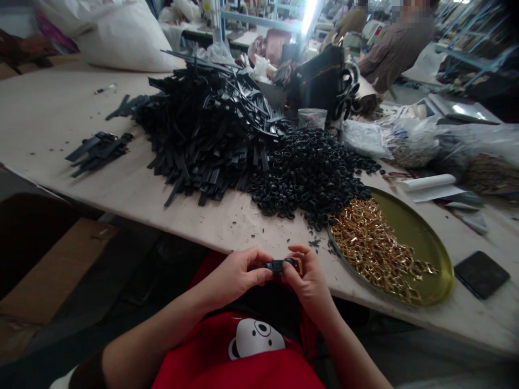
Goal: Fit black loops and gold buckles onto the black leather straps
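Note:
In front of my lap, just off the table edge, I hold a short black strap (276,266) between both hands. My left hand (242,273) pinches its left end between thumb and fingers. At the strap's other end, my right hand (308,278) grips it by a gold buckle (299,266), partly hidden by the fingers. Beyond my hands lies a heap of small black loops (304,167), and left of that a tall pile of black straps (214,124). Gold buckles (368,243) fill part of a round tray (436,259) to the right.
A small bunch of straps (99,151) lies on the left of the table (133,197). A dark phone-like slab (481,274) rests right of the tray. Plastic bags (413,146) and a white roll (427,182) lie behind it. A white sack (121,38) stands back left; another person (399,48) is back right.

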Motion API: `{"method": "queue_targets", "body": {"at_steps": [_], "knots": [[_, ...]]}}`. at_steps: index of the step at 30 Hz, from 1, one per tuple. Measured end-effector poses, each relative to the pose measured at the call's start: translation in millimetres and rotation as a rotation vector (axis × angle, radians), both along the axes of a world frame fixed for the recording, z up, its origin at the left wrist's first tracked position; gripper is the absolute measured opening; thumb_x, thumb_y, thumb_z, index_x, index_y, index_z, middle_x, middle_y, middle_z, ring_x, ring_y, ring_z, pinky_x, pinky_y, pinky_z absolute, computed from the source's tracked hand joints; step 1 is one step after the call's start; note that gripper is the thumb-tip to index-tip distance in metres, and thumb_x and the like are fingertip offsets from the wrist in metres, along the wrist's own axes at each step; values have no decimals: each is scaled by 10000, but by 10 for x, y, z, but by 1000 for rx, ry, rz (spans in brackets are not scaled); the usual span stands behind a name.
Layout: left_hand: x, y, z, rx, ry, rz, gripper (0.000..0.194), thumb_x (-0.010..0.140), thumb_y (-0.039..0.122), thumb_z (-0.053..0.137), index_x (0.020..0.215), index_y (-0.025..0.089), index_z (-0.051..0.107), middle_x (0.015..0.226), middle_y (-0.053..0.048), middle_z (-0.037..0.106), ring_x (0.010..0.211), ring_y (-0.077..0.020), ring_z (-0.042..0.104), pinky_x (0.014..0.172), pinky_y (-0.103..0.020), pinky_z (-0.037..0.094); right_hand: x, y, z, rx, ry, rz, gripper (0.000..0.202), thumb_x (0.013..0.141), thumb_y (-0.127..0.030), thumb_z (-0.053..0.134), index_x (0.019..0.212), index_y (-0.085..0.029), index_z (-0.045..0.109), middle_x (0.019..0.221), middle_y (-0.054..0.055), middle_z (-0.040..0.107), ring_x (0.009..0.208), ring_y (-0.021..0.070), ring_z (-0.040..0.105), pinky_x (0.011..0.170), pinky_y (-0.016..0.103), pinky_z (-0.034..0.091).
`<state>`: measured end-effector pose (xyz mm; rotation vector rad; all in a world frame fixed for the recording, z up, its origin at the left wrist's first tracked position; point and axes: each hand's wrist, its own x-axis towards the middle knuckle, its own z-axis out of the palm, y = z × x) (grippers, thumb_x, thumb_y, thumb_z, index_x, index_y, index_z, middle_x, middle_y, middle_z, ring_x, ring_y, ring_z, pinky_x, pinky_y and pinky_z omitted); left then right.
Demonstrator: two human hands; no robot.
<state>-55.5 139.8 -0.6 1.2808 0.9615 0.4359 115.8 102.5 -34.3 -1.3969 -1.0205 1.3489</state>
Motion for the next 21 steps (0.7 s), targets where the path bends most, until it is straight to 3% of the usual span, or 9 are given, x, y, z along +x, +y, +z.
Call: {"method": "queue_targets", "body": {"at_steps": [4,10,14,18,21], "knots": [[-16,-70,-48,-7,49,-43,261,742,270,564,970,148,602,803,-17,646,707,-140,588,652,-250,445,82,-149,3,128,-331,276,112,835,-279,437,895,-209,501,587,-57,408,507,95,382,464,206,305],[19,-217,-93,-70,77,-91,243,695,207,575,924,131,607,794,-23,662,714,-153,605,643,-257,464,86,-302,68,267,-527,442,98,855,-217,406,884,-207,499,745,-7,549,666,124,499,607,232,384],[39,-265,-157,-102,12,-89,288,669,143,571,956,131,597,896,-46,664,812,-169,606,716,-273,468,62,-334,53,265,-531,467,98,870,-231,399,894,-207,491,807,9,583,730,135,534,653,240,404],[-24,-229,-212,-199,-95,-98,376,721,186,553,1091,122,527,934,-72,659,801,-167,614,724,-289,473,42,-307,7,243,-525,421,101,872,-237,394,893,-207,488,788,10,580,705,136,536,623,238,408],[-57,-187,-234,-190,-47,-101,381,735,204,541,1105,113,520,918,-77,665,770,-169,619,708,-291,475,38,-273,9,253,-553,442,104,871,-235,388,896,-207,485,794,16,588,715,145,546,631,250,410]]}}
